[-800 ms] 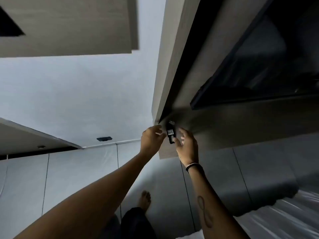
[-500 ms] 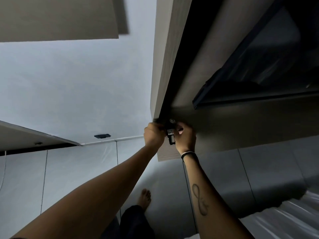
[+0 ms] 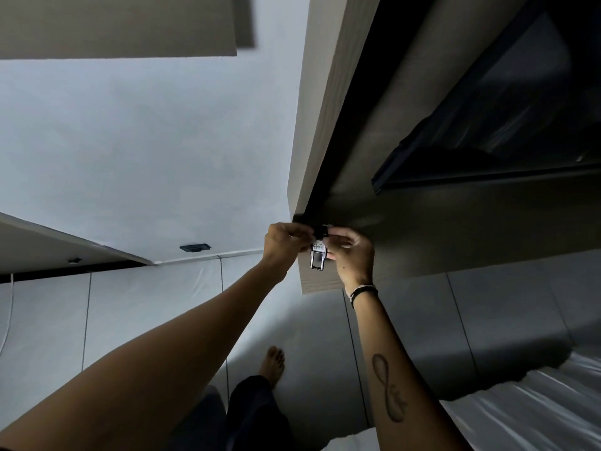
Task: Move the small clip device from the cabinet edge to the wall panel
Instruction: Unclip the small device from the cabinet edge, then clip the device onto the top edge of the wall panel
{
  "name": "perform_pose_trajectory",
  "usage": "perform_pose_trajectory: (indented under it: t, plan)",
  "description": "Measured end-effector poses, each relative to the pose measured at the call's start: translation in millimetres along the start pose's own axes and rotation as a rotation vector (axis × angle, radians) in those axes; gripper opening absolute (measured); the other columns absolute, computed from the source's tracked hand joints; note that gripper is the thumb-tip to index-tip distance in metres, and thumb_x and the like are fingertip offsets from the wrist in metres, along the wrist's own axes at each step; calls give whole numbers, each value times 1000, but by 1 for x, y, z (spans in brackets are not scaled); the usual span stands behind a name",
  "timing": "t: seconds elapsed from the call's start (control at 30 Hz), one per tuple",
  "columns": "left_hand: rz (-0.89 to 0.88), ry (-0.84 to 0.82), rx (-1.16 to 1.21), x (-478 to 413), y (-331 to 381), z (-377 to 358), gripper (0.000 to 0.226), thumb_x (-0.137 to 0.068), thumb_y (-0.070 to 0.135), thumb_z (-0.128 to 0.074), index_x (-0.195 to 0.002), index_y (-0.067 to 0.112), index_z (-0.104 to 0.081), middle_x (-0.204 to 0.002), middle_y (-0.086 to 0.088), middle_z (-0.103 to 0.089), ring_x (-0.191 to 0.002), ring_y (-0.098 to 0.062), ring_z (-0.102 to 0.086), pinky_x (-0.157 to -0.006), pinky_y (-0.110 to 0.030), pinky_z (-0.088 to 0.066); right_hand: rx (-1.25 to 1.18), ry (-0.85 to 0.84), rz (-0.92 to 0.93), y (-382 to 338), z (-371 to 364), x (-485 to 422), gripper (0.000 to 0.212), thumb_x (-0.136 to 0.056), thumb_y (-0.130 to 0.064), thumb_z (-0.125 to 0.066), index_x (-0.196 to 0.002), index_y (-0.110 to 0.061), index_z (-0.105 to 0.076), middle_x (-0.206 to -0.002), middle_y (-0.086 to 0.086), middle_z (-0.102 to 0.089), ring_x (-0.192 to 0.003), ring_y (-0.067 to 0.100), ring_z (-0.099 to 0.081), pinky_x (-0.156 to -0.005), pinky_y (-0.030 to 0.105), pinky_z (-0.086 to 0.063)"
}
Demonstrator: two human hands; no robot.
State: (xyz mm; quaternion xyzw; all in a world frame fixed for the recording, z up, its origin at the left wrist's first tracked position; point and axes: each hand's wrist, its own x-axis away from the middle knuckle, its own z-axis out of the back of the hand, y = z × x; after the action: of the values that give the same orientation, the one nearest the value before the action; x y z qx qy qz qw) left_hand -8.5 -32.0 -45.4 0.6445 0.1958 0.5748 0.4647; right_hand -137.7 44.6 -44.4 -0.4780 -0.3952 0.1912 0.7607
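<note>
- Head view: you're reaching up with both arms; your left hand (image 3: 286, 242) and right hand (image 3: 351, 252) meet at the corner of the cabinet edge (image 3: 304, 177).
- The small clip device (image 3: 318, 255) sits right between your hands, touching both; its top end is at the cabinet's lower corner, the body hangs down from there.
- Its long axis runs roughly vertical in the frame, away from the edge toward your wrists. A white label with markings shows on the face; too small to read.
- Left hand: fingers curled narrow, pinching at the clip's upper left side. Right hand: fingers closed on the upper right side, thumb near the label. Both look like they grip the device; whether the clip has come off the cabinet, cannot tell, as the top is in shadow behind the fingers.
- Neither hand is clearly nearer; the device is centred, the right hand covers slightly more of it.
- Wall panel (image 3: 156, 314) lies below and to the left of your hands, well apart from the device.
- Judgement: you're at the detach step. Next likely needs a pull down along the long axis, off the edge, then a carry down-left.
- Risk: poor light, small part, could slip during release.
</note>
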Motion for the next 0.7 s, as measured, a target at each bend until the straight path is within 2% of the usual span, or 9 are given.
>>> perform_pose_trajectory:
  t: [0.07,0.13,0.17,0.23,0.3,0.37,0.53,0.63,0.7]
  plan:
    - [-16,-42,30,11,5,14,13,-87,-5,-79,-96,3,-81,-79,-7,-73,-76,-23,-69,-83,-36,-65,-25,8,40,-6,-4,15,20,-88,0,-77,-99,-16,-77,-99,18,-79,-84,25,-75,-69,34,-65]
    - [-27,-60,72,21,9,28,12,-88,-3,-79,-93,8,-81,-78,-5,-76,-75,-20,-71,-79,-32,-65,-42,23,74,-14,-11,30,18,-87,0,-78,-100,-12,-77,-100,16,-79,-85,27,-77,-68,33,-67]
    - [-38,-68,99,27,13,36,12,-89,-3,-79,-92,9,-81,-77,-3,-77,-74,-18,-73,-76,-29,-66,-53,33,94,-19,-15,37,17,-86,0,-79,-100,-9,-77,-104,17,-78,-87,28,-78,-71,37,-68]
    - [-71,-92,160,42,20,55,9,-89,-3,-78,-94,4,-81,-78,-4,-79,-74,-18,-76,-77,-28,-65,-75,39,145,-31,-24,52,17,-84,-1,-81,-101,-3,-78,-115,12,-74,-92,28,-79,-75,45,-69]
    - [-113,-103,204,59,28,77,8,-90,-3,-77,-97,-2,-80,-86,-12,-78,-78,-23,-77,-81,-32,-66,-125,7,158,-48,-34,68,18,-84,1,-81,-101,0,-77,-124,2,-70,-94,24,-79,-72,41,-69]
    - [-156,-103,228,74,36,100,11,-90,-2,-76,-100,-6,-79,-92,-17,-77,-82,-25,-77,-82,-33,-65,-181,-44,159,-68,-44,87,18,-84,3,-80,-101,3,-76,-126,3,-72,-98,25,-79,-71,38,-68]
    - [-252,-106,281,121,71,167,12,-91,-2,-75,-101,-6,-79,-93,-14,-79,-82,-25,-76,-79,-30,-63,-218,-158,319,-121,-77,140,13,-85,3,-80,-97,2,-75,-105,21,-78,-94,34,-79,-74,47,-68]
    - [-322,-100,311,152,99,211,10,-92,-2,-73,-98,1,-80,-89,-9,-80,-80,-23,-75,-77,-27,-62,-232,-210,412,-160,-105,169,12,-86,3,-79,-97,-1,-75,-102,21,-79,-94,33,-79,-72,42,-68]
    - [-361,-79,330,168,118,238,10,-92,0,-74,-97,5,-81,-89,-7,-80,-78,-21,-73,-75,-26,-61,-229,-230,457,-188,-124,182,12,-85,2,-80,-95,-4,-75,-100,19,-80,-93,35,-79,-74,45,-68]
